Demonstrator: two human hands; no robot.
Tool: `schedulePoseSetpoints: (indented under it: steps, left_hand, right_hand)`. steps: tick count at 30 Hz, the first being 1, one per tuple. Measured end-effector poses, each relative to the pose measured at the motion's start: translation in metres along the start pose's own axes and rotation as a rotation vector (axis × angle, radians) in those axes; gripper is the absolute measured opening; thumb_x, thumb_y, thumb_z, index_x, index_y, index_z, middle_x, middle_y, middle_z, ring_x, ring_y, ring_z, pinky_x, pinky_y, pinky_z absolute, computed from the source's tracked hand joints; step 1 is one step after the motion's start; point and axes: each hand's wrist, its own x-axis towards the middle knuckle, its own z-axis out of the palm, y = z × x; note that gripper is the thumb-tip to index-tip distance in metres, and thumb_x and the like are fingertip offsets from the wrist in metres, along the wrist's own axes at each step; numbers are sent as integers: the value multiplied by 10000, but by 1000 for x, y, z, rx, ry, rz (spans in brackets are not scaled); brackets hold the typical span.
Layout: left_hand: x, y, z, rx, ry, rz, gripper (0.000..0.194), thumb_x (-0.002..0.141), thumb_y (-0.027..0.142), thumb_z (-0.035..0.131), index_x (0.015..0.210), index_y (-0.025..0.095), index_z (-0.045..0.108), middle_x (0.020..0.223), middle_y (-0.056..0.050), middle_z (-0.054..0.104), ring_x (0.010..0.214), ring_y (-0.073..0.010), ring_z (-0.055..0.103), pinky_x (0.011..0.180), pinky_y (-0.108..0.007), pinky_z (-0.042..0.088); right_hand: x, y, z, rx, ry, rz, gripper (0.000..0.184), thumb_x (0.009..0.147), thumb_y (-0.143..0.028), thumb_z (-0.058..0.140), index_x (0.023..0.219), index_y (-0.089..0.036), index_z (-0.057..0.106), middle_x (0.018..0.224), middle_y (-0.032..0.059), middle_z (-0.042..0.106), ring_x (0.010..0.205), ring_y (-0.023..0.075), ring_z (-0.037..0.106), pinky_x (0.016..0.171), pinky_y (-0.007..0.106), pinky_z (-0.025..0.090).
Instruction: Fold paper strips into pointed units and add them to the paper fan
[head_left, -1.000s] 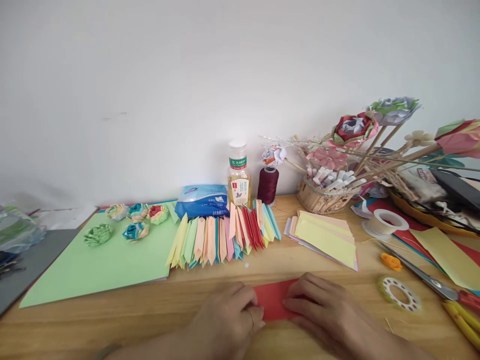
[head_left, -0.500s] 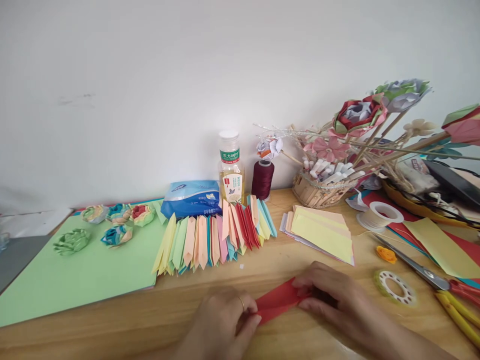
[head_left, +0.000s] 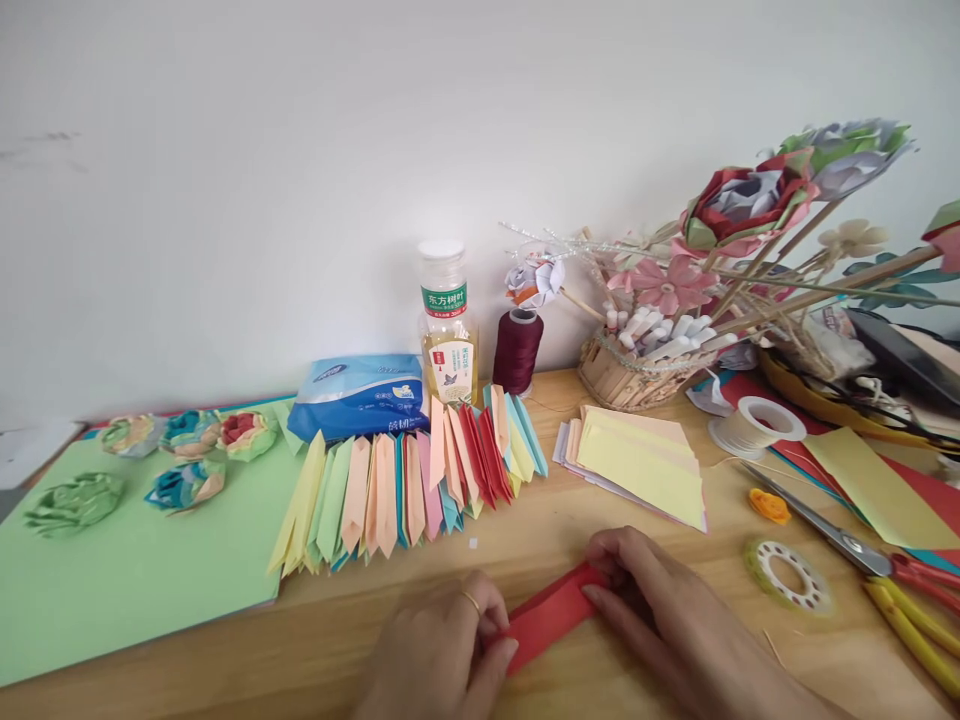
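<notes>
A narrow strip of folded red paper [head_left: 553,614] lies low over the wooden table, held at both ends. My left hand [head_left: 448,645], with a ring on one finger, pinches its left end. At the right end, the thumb and fingers of my right hand [head_left: 660,605] are closed on the paper. Beyond my hands stands a row of folded paper pieces [head_left: 382,490] in several colours. To the right of the row lies a stack of paper rectangles [head_left: 637,460], yellow on top.
Folded paper flowers [head_left: 184,485] rest on green sheets [head_left: 150,590] at left. Behind are a tissue pack [head_left: 360,395], a bottle [head_left: 448,330], a thread spool [head_left: 517,350] and a basket [head_left: 645,385] of paper flowers. Scissors [head_left: 855,545] and a tape roll [head_left: 789,577] lie at right.
The red paper now looks narrower and flatter, its upper flap folded over. My right fingers have shifted along its right end. The view has turned slightly right.
</notes>
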Motion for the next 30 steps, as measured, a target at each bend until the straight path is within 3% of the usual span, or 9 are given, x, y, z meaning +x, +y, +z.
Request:
schedulePoseSetpoints:
  steps: [6,11,17,24,30]
  left_hand:
    - [1,-2,1,67,35,78,119,774,128,476,814,202,560,671,30,643,565,-123,572,549,-204,414]
    - [1,-5,2,127,80,149,127,764,116,482,791,213,560,649,45,629,541,-114,571,540,-197,414]
    - [4,-9,4,63,105,193,118,776,115,463,757,207,534,618,45,602,525,-104,551,521,-181,398]
    - [9,-17,23,71,411,337,157,727,105,363,650,210,453,513,41,510,440,-118,477,459,-220,311]
    - [5,-14,11,146,206,343,155,766,71,411,725,207,473,618,34,583,534,-121,549,519,-206,383]
  right_hand:
    - [0,1,8,-106,124,-124,86,898,-167,406,926,-235,451,797,27,600,676,170,626,593,283,519]
    - [3,-1,6,-119,155,-118,79,867,-159,434,871,-237,431,725,8,588,575,154,604,511,253,506]
    - [4,-2,6,-164,164,-165,84,891,-165,402,856,-241,416,718,7,570,584,149,606,513,250,512]
    - [3,-3,7,-190,199,-170,104,896,-182,406,815,-246,392,676,-9,538,534,142,573,472,240,484]
    - [0,1,9,-155,187,-111,87,889,-196,438,819,-243,417,708,2,540,567,153,565,499,254,476]
